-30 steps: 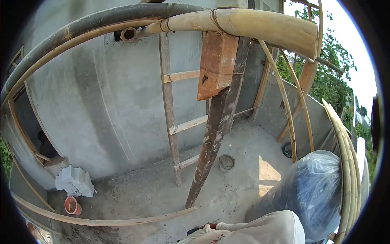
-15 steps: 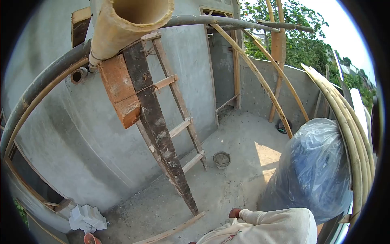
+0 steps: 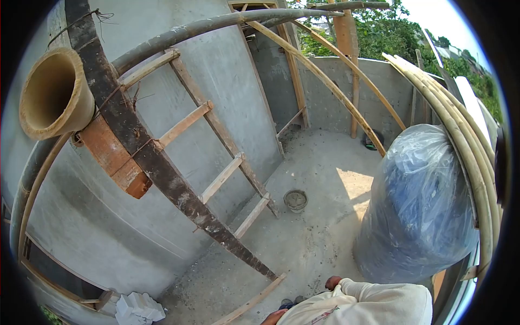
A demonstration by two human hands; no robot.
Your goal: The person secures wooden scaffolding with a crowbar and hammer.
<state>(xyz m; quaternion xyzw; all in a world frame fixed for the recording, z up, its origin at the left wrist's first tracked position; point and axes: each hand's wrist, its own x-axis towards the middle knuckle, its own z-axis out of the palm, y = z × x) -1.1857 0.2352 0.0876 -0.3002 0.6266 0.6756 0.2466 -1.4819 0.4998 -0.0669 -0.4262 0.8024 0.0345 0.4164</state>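
Note:
My right hand (image 3: 333,283) shows small at the bottom, beyond the cuff of a cream sleeve (image 3: 384,295). It looks compact, but its fingers are too small to make out, and no object shows in it. Part of my left hand (image 3: 273,317) appears at the bottom edge, its fingers hidden. Two dark shoe tips (image 3: 292,301) are on the floor between the hands. Nearby, a wooden strip (image 3: 252,300) touches the foot of a dark, mortar-stained plank (image 3: 189,206), which slants up to the left beside a wooden ladder (image 3: 225,173).
A bucket of grey mortar (image 3: 296,200) stands on the concrete floor (image 3: 303,238). At right are a large plastic-wrapped blue bundle (image 3: 422,211) and bamboo poles (image 3: 460,135). A wide bamboo tube (image 3: 57,92) and bricks (image 3: 116,157) are close at left; white blocks (image 3: 138,310) lie lower left.
The view has shifted, so the bamboo tube and bricks now sit further left and lower. More of my left hand and the shoe tips have come into sight.

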